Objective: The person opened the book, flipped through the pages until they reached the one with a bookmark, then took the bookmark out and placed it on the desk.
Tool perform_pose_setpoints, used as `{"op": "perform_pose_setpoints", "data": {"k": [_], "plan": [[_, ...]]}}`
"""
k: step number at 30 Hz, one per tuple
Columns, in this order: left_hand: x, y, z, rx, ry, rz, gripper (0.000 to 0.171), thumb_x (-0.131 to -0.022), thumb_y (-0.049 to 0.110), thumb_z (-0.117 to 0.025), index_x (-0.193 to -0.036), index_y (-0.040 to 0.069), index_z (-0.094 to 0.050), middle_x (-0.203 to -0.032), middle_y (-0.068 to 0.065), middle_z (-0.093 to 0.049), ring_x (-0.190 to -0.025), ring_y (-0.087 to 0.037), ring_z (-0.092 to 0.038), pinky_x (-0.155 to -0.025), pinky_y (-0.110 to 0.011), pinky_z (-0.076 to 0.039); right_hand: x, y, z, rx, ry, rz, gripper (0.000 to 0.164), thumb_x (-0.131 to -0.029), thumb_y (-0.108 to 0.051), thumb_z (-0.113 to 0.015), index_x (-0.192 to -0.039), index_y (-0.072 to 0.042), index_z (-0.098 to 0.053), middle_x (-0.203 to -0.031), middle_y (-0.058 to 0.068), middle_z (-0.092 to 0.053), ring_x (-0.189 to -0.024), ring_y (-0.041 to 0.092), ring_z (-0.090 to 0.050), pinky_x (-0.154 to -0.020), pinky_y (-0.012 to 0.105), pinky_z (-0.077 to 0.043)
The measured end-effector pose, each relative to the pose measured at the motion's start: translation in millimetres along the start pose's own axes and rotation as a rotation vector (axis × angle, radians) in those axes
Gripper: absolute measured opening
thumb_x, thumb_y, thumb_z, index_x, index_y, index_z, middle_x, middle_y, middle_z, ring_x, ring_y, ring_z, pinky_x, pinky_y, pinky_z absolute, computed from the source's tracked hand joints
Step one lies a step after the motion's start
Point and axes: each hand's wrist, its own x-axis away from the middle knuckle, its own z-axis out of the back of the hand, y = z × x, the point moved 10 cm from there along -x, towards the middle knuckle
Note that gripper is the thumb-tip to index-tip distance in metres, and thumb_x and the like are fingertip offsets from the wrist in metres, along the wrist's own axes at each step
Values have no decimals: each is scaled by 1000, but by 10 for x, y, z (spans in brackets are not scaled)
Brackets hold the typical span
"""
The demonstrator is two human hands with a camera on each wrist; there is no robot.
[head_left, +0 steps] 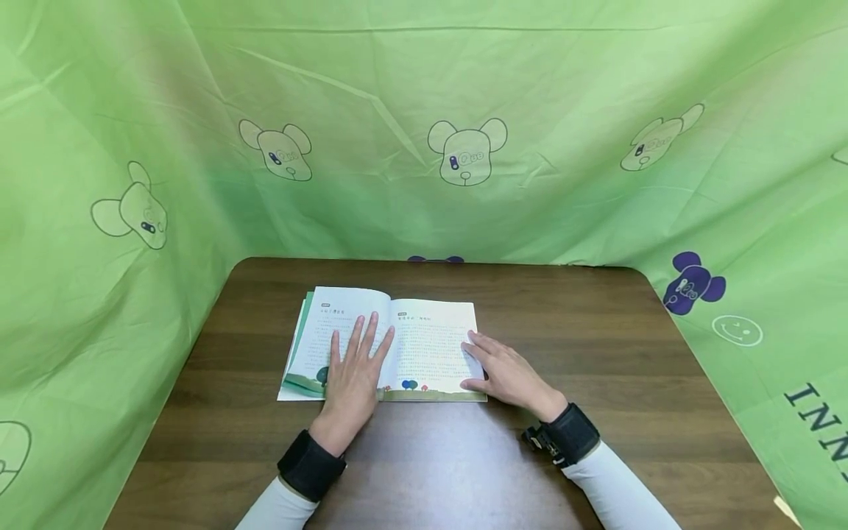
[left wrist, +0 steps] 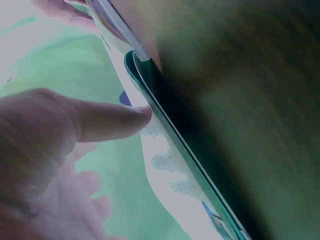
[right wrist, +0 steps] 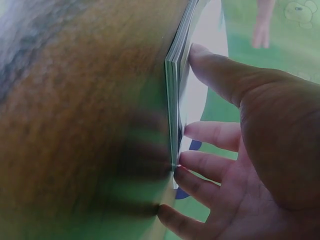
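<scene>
An open book (head_left: 433,350) with printed text and small coloured trees along its lower edge lies on the table. My left hand (head_left: 354,383) rests on the left page with its fingers straight and spread, the thumb toward the fold. In the left wrist view, the thumb (left wrist: 112,120) touches the page near the book's lower edge, where the leaves curve. At the book's right edge is my right hand (head_left: 509,372). Its thumb (right wrist: 220,72) touches the page in the right wrist view, while the relaxed fingers lie along the side of the page stack (right wrist: 175,85).
The brown wooden table (head_left: 616,353) has rounded far corners. A green curtain (head_left: 371,81) with bear-head drawings hangs behind it and along both sides. Black bands (head_left: 573,434) are strapped round both wrists, over white sleeves.
</scene>
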Motion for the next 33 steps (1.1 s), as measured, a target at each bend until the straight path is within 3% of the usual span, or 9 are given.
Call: {"op": "perform_pose_setpoints", "data": {"k": [4,7,17,21,25,33], "plan": [[62,-8,-106,12,-96,-5,80,-76,13,-78,-149,17,-47,-163,-13,-23,-149,-35,-16,-110,-70,-11,9,1,-3,-4,-3,0,78,-83,-53,-68,-141,-3,-54,-151,21,-43,-136,37,-43,-100,57,-42],[109,-25,-194,32,-162,9,69,-82,11,-71,-148,16,-49,-163,-10,-25,-149,-34,-17,-110,-71,-10,16,-4,0,-9,0,9,77,-83,-52,-68,-141,-2,-54,-151,22,-43,-135,37,-43,-100,57,-43],[183,-84,-287,194,-260,59,68,-88,-1,-57,-152,15,-41,-163,-8,-26,-148,-33,-20,-106,-73,-19,24,-8,23,-94,-69,72,77,-79,-47,-74,-140,-4,-55,-152,26,-38,-138,40,-39,-103,57,-40],[203,-93,-319,204,-290,65,58,-98,16,-51,-154,15,-37,-163,-8,-25,-148,-33,-19,-106,-73,-19,33,3,12,-123,-109,96,82,-75,-49,-76,-140,-5,-56,-153,28,-36,-139,41,-37,-103,58,-40],[206,-110,-347,188,-308,60,57,-102,33,-45,-155,18,-34,-164,-7,-23,-149,-33,-18,-107,-73,-19,35,24,7,-130,-133,106,84,-72,-51,-77,-142,-9,-55,-155,26,-34,-140,39,-35,-104,55,-40],[195,-123,-348,185,-317,37,60,-101,37,-46,-156,16,-33,-164,-3,-21,-149,-34,-17,-106,-74,-18,24,65,0,-103,-124,124,83,-73,-53,-76,-143,-14,-55,-155,23,-34,-141,37,-35,-106,53,-38]]}}
